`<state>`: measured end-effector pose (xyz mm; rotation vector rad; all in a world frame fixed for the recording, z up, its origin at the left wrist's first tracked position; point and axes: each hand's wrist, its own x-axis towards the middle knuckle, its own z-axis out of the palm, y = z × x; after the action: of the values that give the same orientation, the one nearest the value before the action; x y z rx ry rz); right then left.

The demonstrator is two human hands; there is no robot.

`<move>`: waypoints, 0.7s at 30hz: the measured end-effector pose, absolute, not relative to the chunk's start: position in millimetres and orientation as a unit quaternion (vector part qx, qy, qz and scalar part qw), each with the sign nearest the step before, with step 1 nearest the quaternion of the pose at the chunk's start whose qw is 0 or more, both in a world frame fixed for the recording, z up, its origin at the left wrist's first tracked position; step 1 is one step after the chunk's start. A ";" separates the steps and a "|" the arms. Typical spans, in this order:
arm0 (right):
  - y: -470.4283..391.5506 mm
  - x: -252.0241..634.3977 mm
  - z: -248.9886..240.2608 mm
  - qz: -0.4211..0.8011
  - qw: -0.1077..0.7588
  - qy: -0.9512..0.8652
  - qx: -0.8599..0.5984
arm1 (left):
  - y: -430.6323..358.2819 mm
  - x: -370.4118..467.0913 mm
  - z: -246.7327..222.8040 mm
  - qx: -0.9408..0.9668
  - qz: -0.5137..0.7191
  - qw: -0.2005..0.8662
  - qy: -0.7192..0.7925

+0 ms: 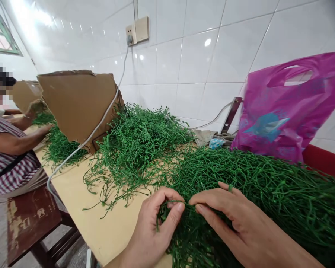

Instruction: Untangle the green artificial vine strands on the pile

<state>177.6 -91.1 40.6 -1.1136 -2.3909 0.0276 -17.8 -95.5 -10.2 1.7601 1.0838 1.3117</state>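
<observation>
A green stem (186, 203) lies between the left grip (156, 225) and the right grip (236, 219), spanning the small gap between them. The left grip pinches it between thumb and index finger, and the right grip has thumb and index fingertip together on its other end; the stem also curves back into the left grip and bends down beside the left thumb. A large heap of stems (257, 178) spreads under and beyond the right grip and on to its right, while a looser pile (145, 137) lies beyond and to the left of the left grip, on the worktop (97, 230). Beyond the right grip stands a pink plastic bag (290, 108); farther left of both grips are a cardboard sheet (78, 104), a grey cable (107, 111) and a seated person (11, 149). The right thumb and index finger cover the stem's end, so where it stops cannot be seen, and the left fingers hide part of its curve. The heap runs out of view at the right, both forearms are cut off at the bottom, and the person is cut off at the left edge. A small blue item (216, 143) beyond the right grip is hard to identify.
</observation>
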 end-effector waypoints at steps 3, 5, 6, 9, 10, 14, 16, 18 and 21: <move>-90.4 177.4 36.0 -0.031 0.245 -0.889 -0.385 | -95.4 -18.1 -9.5 0.723 0.483 0.287 0.401; -90.7 176.5 34.6 -0.037 0.253 -0.895 -0.366 | -95.5 -18.6 -9.7 0.734 0.479 0.272 0.396; -91.2 176.2 34.6 -0.031 0.263 -0.894 -0.361 | -95.6 -18.9 -9.7 0.735 0.480 0.267 0.398; -93.5 175.2 35.5 0.002 0.305 -0.873 -0.380 | -96.2 -19.8 -8.8 0.729 0.482 0.262 0.410; -94.3 174.3 35.3 0.004 0.314 -0.863 -0.396 | -96.3 -20.1 -8.2 0.728 0.481 0.264 0.411; -94.3 166.2 27.3 -0.041 0.286 -0.845 -0.450 | -96.4 -20.3 -6.0 0.762 0.457 0.263 0.376; -89.0 163.5 21.5 -0.063 0.269 -0.838 -0.471 | -97.0 -19.6 -5.4 0.780 0.444 0.253 0.362; -79.0 167.1 20.3 -0.084 0.283 -0.806 -0.512 | -98.5 -19.1 -5.4 0.798 0.435 0.243 0.339; -60.5 188.4 34.6 -0.076 0.346 -0.725 -0.590 | -100.8 -19.6 -7.1 0.809 0.428 0.260 0.310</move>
<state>188.4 -60.5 34.6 -1.5314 -1.8829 -0.1974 -19.6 -100.8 -7.1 2.1907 0.8390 1.1590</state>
